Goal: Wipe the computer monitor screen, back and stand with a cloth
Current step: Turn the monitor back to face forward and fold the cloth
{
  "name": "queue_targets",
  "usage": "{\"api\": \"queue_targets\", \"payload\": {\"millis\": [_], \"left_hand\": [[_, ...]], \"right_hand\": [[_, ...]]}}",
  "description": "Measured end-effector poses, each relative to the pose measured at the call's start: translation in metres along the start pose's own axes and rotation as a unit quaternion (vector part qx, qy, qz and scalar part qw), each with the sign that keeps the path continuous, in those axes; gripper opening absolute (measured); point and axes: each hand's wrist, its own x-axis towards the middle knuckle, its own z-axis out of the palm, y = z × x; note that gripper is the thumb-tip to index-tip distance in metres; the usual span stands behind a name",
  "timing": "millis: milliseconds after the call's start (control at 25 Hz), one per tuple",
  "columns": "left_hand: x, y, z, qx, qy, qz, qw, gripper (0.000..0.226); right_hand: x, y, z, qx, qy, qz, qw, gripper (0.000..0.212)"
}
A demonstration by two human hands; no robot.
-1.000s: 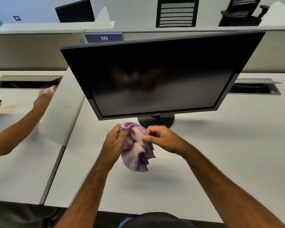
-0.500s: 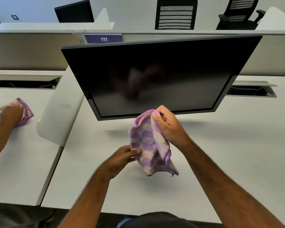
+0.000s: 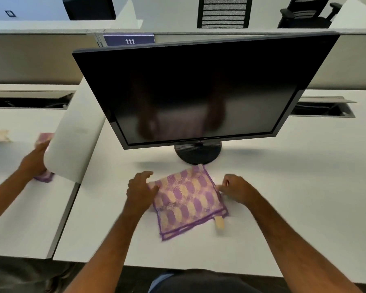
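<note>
A black monitor (image 3: 199, 85) with a dark screen stands on a round black stand (image 3: 197, 154) on the white desk (image 3: 294, 187). In front of the stand a purple and cream patterned cloth (image 3: 188, 199) is spread out, nearly flat over the desk. My left hand (image 3: 141, 190) pinches the cloth's left edge with thumb and fingers. My right hand (image 3: 238, 189) pinches its right edge. A small cream tag (image 3: 219, 223) hangs from the cloth's near right corner.
Another person's hand (image 3: 35, 161) holds a purple cloth on the neighbouring desk at left, beside a curved white divider (image 3: 72, 140). Cable trays (image 3: 30, 99) are set into both desks. Partitions, a second monitor and office chairs (image 3: 224, 12) stand behind.
The cloth, held bunched up in the air by my right hand, is now spread out over the desk between both hands. The other person's hand moved right toward the divider.
</note>
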Motion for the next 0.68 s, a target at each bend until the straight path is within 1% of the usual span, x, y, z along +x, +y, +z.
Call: {"api": "queue_targets", "payload": {"millis": [40, 80, 120, 200, 240, 280, 320, 360, 440, 480, 560, 600, 680], "left_hand": [[-0.004, -0.002, 0.011, 0.056, 0.032, 0.05, 0.997, 0.05], [-0.011, 0.0, 0.023, 0.071, 0.038, 0.093, 0.992, 0.052], [-0.019, 0.003, 0.035, 0.066, 0.027, 0.121, 0.99, 0.052], [-0.031, 0.006, 0.059, 0.081, -0.01, 0.156, 0.984, 0.057], [-0.035, 0.005, 0.071, 0.1, -0.025, 0.17, 0.98, 0.061], [-0.037, -0.001, 0.083, 0.121, -0.031, 0.184, 0.975, 0.065], [-0.039, -0.007, 0.092, 0.135, -0.034, 0.194, 0.971, 0.068], [-0.039, -0.013, 0.1, 0.152, -0.035, 0.198, 0.968, 0.07], [-0.041, -0.022, 0.107, 0.192, -0.03, 0.208, 0.959, 0.07], [-0.042, -0.025, 0.107, 0.21, -0.026, 0.214, 0.954, 0.07], [-0.043, -0.028, 0.106, 0.225, -0.008, 0.233, 0.946, 0.072], [-0.043, -0.029, 0.103, 0.225, 0.0, 0.238, 0.945, 0.073], [-0.042, -0.029, 0.098, 0.227, 0.011, 0.226, 0.947, 0.078]], "right_hand": [[0.001, 0.007, 0.006, -0.051, 0.0, 0.006, 0.999, 0.035], [0.001, 0.011, 0.012, -0.074, 0.007, -0.001, 0.997, 0.036], [0.0, 0.011, 0.018, -0.075, 0.028, -0.027, 0.996, 0.035], [-0.008, 0.005, 0.034, -0.048, 0.107, -0.137, 0.984, 0.027], [-0.009, 0.001, 0.046, -0.046, 0.146, -0.206, 0.966, 0.02], [-0.009, -0.006, 0.058, -0.065, 0.165, -0.26, 0.949, 0.025], [-0.006, -0.013, 0.072, -0.093, 0.156, -0.299, 0.937, 0.037], [-0.004, -0.019, 0.084, -0.12, 0.124, -0.314, 0.934, 0.049], [0.004, -0.024, 0.104, -0.166, 0.063, -0.311, 0.934, 0.063], [0.01, -0.02, 0.113, -0.189, 0.061, -0.31, 0.93, 0.067], [0.014, -0.008, 0.121, -0.229, 0.09, -0.291, 0.925, 0.074], [0.013, -0.003, 0.121, -0.236, 0.099, -0.273, 0.927, 0.077], [0.012, 0.007, 0.12, -0.235, 0.126, -0.242, 0.933, 0.084]]}}
